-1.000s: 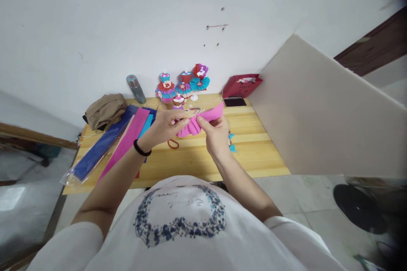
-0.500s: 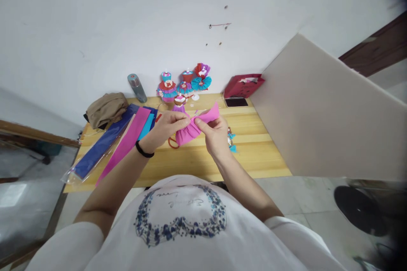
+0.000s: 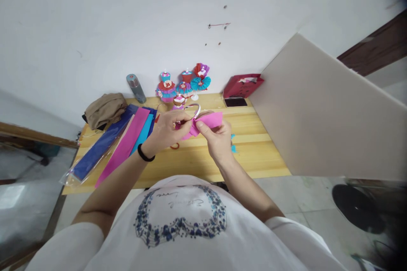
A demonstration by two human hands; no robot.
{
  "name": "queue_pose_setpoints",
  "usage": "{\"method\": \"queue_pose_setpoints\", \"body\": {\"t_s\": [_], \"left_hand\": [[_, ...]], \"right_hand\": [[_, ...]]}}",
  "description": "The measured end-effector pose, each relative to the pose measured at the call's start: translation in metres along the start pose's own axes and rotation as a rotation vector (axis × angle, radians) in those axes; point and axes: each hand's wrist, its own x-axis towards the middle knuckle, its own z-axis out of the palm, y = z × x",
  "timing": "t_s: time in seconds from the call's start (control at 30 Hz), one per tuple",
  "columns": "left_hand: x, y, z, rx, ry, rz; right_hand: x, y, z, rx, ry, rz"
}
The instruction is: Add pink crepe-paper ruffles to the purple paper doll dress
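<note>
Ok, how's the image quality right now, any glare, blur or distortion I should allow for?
Head view: light is soft and even on the table; glare patch on the floor at far left; wide-angle stretch bends the white board and enlarges the shirt; upper right corner dark and blurred; fine folds in the pink paper too small to judge.

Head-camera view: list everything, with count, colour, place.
Gathered piece: 1, pink, held centrally
Hoop: 1, whitish, beyond it
Table: 1, yellow wood, underneath
Loop: 1, red, table centre
Strips: several, pink, blue, table left
Figurines: 4, multicoloured, table back
Bottle: 1, grey, back left
Cloth: 1, brown, far left
Bag: 1, red, back right
Slab: 1, black, before bag
Scraps: count unclear, blue, mid right
Panel: 1, pale, right
Disc: 1, black, lower right
Wall: 1, white, behind
Shirt: 1, white, below
Wristband: 1, black, left wrist
Left hand, right hand: 2, bare, centre
</note>
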Motion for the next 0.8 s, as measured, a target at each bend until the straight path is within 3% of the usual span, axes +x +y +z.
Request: {"method": "queue_pose_setpoints", "body": {"t_s": [0.1,0.43,0.63,0.8], "left_hand": [[-0.001,-0.001,0.001,0.044,0.051,0.105],[-0.002,-0.001,0.002,0.164,0.092,0.248],[0.0,0.003,0.001,0.265,0.056,0.298],[0.003,-0.002,0.001,0.344,0.005,0.364]], "right_hand": [[0.0,0.002,0.0,0.006,0.014,0.028],[0.0,0.001,0.003,-0.021,0.06,0.036],[-0.001,0.005,0.007,-0.057,0.123,0.057],[0.0,0.013,0.008,0.049,0.145,0.149]]}}
